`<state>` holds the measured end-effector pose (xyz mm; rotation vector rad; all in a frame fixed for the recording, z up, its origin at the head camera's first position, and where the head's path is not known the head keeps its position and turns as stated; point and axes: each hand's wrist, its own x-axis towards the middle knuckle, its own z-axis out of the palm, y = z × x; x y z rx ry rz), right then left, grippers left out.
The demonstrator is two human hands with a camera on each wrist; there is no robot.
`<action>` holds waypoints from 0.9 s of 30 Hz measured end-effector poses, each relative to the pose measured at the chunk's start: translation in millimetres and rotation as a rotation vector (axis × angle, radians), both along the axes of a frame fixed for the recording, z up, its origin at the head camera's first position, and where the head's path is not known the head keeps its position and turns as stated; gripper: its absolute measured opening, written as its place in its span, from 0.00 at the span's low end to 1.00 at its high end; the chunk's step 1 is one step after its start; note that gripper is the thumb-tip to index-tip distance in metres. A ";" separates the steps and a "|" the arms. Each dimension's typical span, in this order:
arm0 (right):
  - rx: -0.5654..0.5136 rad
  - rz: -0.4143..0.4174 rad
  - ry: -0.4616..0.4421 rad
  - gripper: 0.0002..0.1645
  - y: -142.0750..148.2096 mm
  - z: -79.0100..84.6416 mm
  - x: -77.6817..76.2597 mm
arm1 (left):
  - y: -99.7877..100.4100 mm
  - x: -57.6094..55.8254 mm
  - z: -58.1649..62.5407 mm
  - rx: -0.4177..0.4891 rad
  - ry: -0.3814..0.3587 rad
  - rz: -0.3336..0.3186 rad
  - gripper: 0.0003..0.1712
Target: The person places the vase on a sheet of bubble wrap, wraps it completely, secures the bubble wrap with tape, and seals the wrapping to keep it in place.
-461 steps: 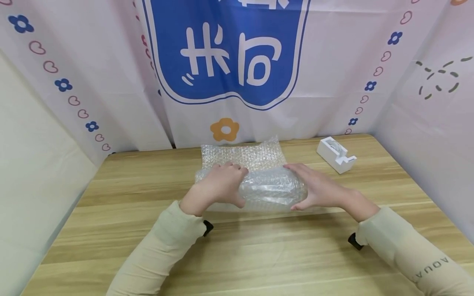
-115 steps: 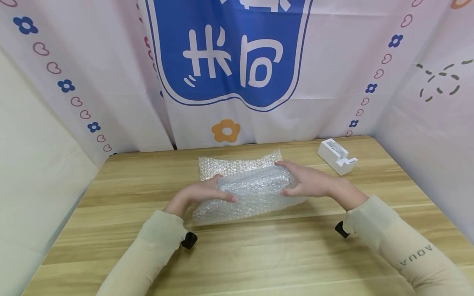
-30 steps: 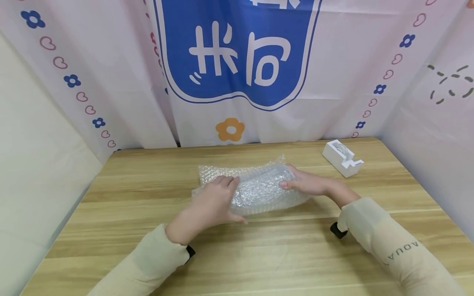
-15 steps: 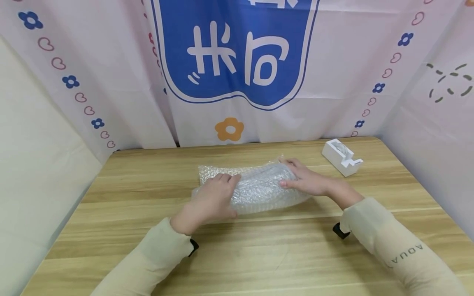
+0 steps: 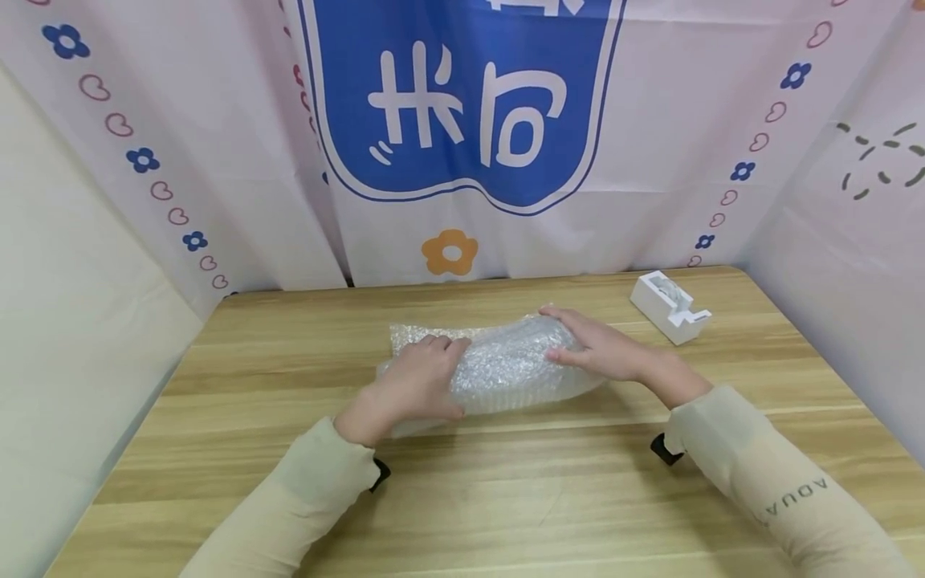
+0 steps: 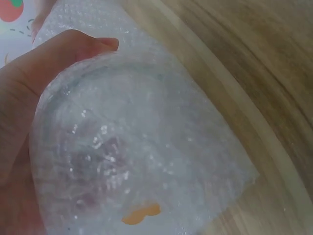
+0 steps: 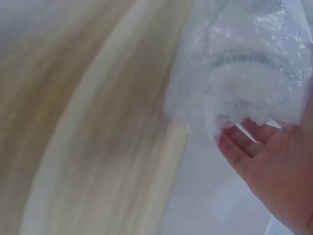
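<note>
Both hands around bubble wrap

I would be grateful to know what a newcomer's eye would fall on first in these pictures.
Probably the large blue-and-white emblem on the curtain, at the top centre of the head view. Next would come the shiny bubble-wrap bundle on the wooden table, with the left hand and right hand gripping its two ends. The white tape dispenser also stands out near the table's far right corner.

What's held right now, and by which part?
A bubble-wrap bundle: the left grip holds it near its left end, the right grip at its right end.
</note>
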<state>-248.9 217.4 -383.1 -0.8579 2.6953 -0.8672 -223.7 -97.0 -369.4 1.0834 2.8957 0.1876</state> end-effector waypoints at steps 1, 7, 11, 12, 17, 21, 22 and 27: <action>0.008 -0.003 -0.007 0.48 0.1 1.4 -0.4 | 0.2 -1.1 0.1 -0.001 -0.009 0.000 0.56; 0.012 -0.011 -0.044 0.66 -0.3 6.0 1.3 | -0.1 -7.0 1.2 0.010 -0.107 0.017 0.55; -0.008 0.013 -0.033 0.80 -2.2 3.4 4.2 | -1.2 -9.5 2.5 0.014 -0.156 0.038 0.55; -0.010 0.014 -0.030 0.81 -2.5 2.8 4.6 | -1.5 -9.8 2.9 0.015 -0.163 0.041 0.55; -0.010 0.007 -0.024 0.83 -3.6 3.0 3.4 | -2.8 -11.8 4.1 0.018 -0.167 0.037 0.55; -0.023 0.008 -0.037 0.82 -3.7 3.0 1.7 | -3.7 -14.2 4.6 0.014 -0.168 0.027 0.54; -0.026 0.006 -0.037 0.82 -3.7 2.6 1.4 | -3.9 -14.7 4.8 0.014 -0.170 0.025 0.54; -0.032 -0.004 -0.023 0.78 -3.0 -1.4 0.2 | -4.3 -18.5 5.1 0.020 -0.182 0.007 0.53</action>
